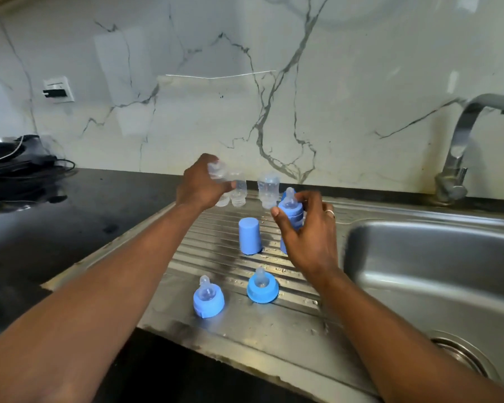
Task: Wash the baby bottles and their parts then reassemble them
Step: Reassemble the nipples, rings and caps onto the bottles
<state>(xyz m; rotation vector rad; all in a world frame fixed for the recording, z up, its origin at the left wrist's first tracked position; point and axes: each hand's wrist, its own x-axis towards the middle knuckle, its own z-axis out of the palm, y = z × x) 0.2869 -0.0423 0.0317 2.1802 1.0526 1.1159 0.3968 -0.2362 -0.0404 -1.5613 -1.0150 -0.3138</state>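
Left grip [200,184] is clutching a clear bottle [217,173] at 11 o'clock; right grip [306,225] is pinching a blue nipple collar [291,210] above the draining board [274,324].

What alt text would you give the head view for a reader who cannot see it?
Over a steel draining board, the left hand grips a clear bottle while the right hand holds a blue collar with teat. Two more clear bottles, a blue cap and two teat collars stand on the board beside the sink.

Left hand [200,184] on bottle [219,175], right hand [306,228] on teat collar [291,212]
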